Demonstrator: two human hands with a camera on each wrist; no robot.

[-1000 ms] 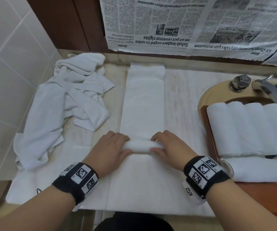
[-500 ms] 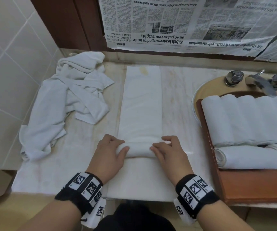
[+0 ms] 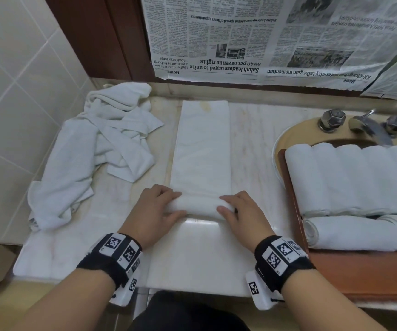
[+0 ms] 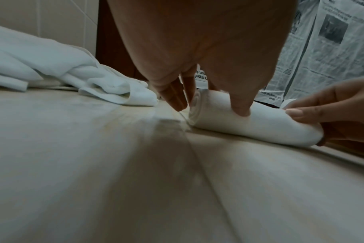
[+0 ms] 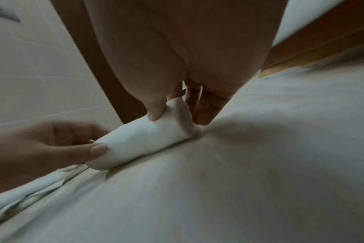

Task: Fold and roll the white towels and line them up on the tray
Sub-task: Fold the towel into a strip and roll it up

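Observation:
A white towel (image 3: 202,149) folded into a long strip lies down the middle of the counter. Its near end is wound into a roll (image 3: 201,207) (image 4: 249,121) (image 5: 143,139). My left hand (image 3: 159,209) (image 4: 208,92) grips the roll's left end, thumb on the near side and fingers over the top. My right hand (image 3: 238,210) (image 5: 177,105) grips the right end the same way. A wooden tray (image 3: 350,275) at the right carries a row of rolled towels (image 3: 350,177) and one more roll (image 3: 355,232) lying crosswise in front of them.
A heap of loose white towels (image 3: 92,149) lies at the left beside the tiled wall. The tray rests over a sink with taps (image 3: 364,123) behind. Newspaper (image 3: 264,37) covers the wall at the back. A flat white cloth (image 3: 192,259) covers the counter's near part.
Both hands have rolled the towel away from me, so the roll is thicker and farther up the strip. The view has shifted slightly.

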